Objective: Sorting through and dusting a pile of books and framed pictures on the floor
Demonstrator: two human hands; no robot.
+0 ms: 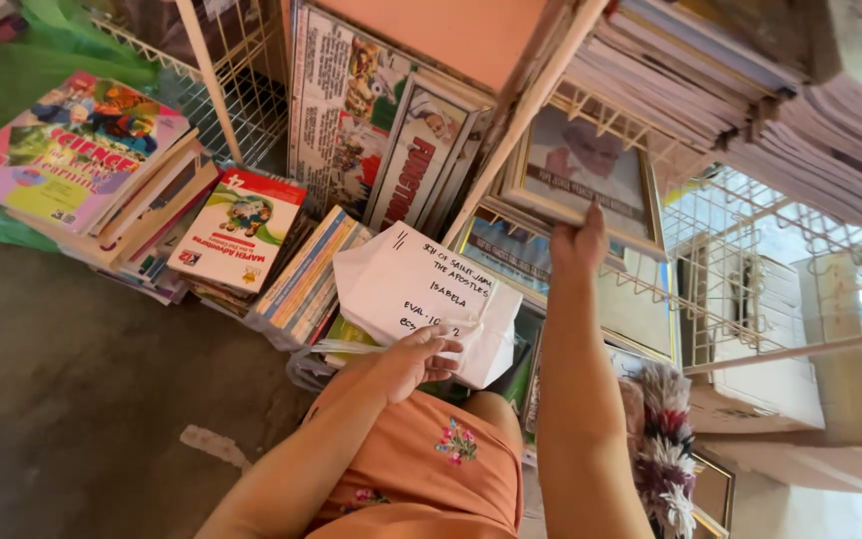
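The left hand (419, 357) has its grip closed on a white packet (421, 294) with handwriting on it, held low over the lap, just in front of the book stacks (251, 260) on the floor (72, 399). The right hand (579, 242) reaches up to a framed picture (579, 175) standing in a wire rack (740, 269), fingers at the frame's lower edge; whether they clasp it or only touch it I cannot tell, since the fingertips are turned away behind the hand. To handle the frame well, it seems wise to hold it by the bottom rail with the thumb in front, and to ease it straight out so it does not catch the wires or the frames beside it; the packet is best kept pinched and clear of the rack. The lower half of the packet is behind the left hand, the rack's right end is washed out by light, and the feather duster (665, 439) is partly hidden by the right forearm.
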